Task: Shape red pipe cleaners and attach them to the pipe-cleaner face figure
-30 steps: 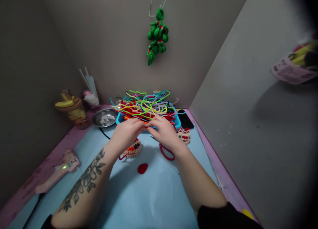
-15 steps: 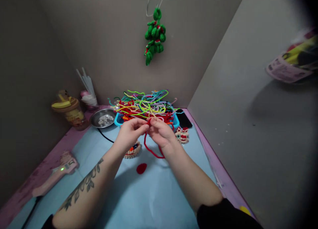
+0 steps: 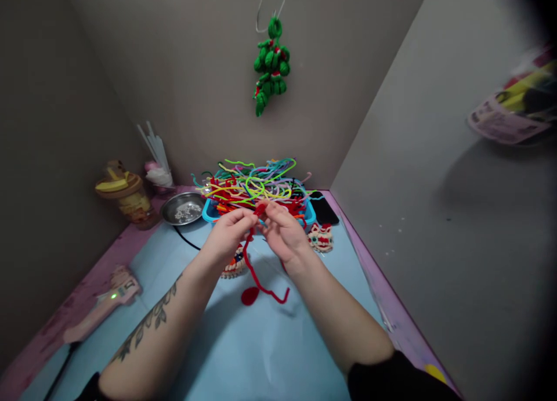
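Together | left hand (image 3: 227,231), right hand (image 3: 285,237) angled inward | grip: both pinching red strand (image 3: 249,266)

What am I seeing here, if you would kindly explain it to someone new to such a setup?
There is no machine: a camera worn on a person's head looks forward and down at their bare hands. The left hand and right hand pinch a fuzzy red strand, its loose end hanging down. A red teardrop-shaped piece lies on the light blue sheet. Behind the hands sits a blue plastic tray of colourful fuzzy strands, with a round metal dish to its left.
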